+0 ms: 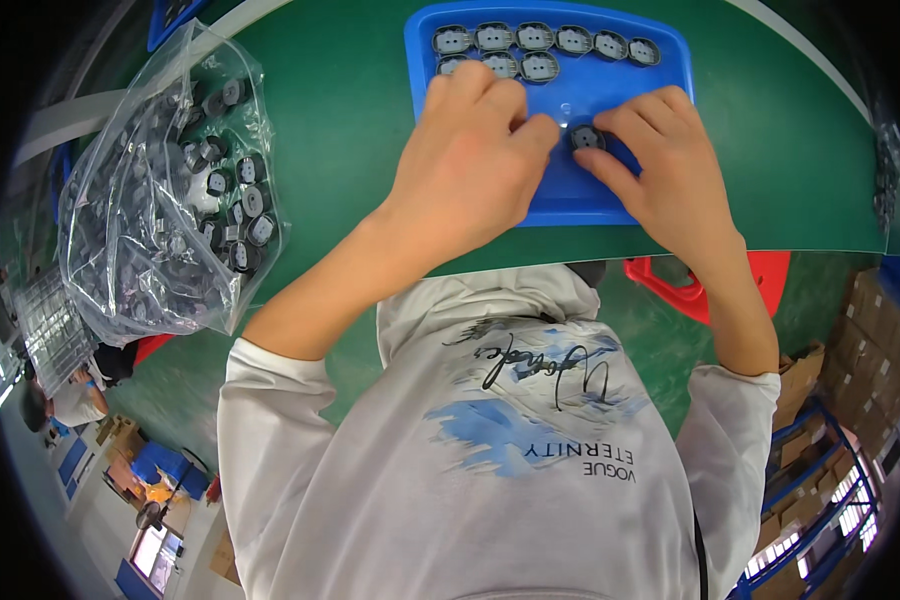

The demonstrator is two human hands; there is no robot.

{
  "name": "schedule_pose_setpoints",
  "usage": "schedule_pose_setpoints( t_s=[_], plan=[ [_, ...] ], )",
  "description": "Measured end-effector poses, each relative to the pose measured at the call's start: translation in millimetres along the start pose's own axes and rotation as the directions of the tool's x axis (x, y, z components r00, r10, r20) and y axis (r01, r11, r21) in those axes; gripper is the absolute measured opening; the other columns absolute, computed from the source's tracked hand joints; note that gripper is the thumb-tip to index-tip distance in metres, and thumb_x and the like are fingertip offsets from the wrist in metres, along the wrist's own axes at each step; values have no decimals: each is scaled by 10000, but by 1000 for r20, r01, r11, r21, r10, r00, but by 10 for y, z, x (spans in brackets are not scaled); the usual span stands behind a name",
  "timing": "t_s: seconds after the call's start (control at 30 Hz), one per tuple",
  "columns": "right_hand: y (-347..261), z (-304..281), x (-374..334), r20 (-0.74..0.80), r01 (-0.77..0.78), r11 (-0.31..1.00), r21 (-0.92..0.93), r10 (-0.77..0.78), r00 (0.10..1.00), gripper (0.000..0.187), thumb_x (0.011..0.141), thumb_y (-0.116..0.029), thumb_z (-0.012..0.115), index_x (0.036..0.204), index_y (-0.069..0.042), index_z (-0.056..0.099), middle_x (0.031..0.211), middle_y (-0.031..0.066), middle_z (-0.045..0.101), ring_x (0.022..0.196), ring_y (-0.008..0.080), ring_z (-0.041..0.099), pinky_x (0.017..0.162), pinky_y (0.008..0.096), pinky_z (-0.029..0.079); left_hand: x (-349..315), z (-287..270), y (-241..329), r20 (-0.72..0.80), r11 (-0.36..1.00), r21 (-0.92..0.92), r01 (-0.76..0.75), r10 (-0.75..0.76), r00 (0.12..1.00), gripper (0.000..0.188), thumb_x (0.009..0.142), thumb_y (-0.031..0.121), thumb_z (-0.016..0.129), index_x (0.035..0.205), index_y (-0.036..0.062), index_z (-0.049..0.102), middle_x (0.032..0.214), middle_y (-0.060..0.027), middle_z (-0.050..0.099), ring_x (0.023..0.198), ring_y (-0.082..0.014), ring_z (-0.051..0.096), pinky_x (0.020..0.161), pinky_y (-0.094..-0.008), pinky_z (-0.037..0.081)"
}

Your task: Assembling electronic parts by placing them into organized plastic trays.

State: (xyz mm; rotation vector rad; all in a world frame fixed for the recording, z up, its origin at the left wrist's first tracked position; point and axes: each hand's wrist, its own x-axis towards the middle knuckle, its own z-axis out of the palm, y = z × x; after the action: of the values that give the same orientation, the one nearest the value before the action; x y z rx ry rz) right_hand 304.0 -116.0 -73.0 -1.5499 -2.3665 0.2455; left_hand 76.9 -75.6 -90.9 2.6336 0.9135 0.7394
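A shallow blue tray (625,205) lies on the green table in front of me. Along its far side, small oval grey plastic parts (535,37) are lined up in two rows, the second one shorter. My right hand (665,160) pinches one dark oval plastic part (587,138) between thumb and fingers, low over the middle of the tray. Over the tray's left part, my left hand (475,150) is closed with its fingers curled, just below the second row. Its fingertips are turned away, so whatever they hold, if anything, is hidden.
On the left of the green table (340,110) lies a clear plastic bag (145,230) full of similar parts. A red stool (770,280) stands under the front edge at the right. Cardboard boxes (860,340) and a blue rack (820,480) are at the far right.
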Motion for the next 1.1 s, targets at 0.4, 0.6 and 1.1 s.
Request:
schedule_pose_setpoints(
  t_s=[0.4,0.6,1.1],
  plan=[
    [255,29,5,-180,-15,992,-127,-8,984,301,844,-93,753,1144,-92,729,1060,70,644,1085,296,556,949,406,464,343,181,-33,18,987,66,-150,149,989,163,775,83,745,936,63,759,881,-50,590,952,-254,535,781,-392,426],
    [356,16,83,-190,18,993,-116,-40,981,260,845,-77,746,1104,-99,739,1077,53,642,1108,291,540,970,405,454,528,322,-96,-91,980,43,-192,195,977,123,678,83,737,795,45,747,873,-89,623,936,-286,540,817,-396,447],
    [432,1,225,-178,109,993,-42,-115,977,162,808,-53,757,970,-60,753,1035,57,642,1076,288,560,943,394,470,652,29,-63,-46,994,-97,-45,41,998,96,738,98,701,788,17,694,862,-130,596,933,-325,531,825,-435,445]
  ],
)
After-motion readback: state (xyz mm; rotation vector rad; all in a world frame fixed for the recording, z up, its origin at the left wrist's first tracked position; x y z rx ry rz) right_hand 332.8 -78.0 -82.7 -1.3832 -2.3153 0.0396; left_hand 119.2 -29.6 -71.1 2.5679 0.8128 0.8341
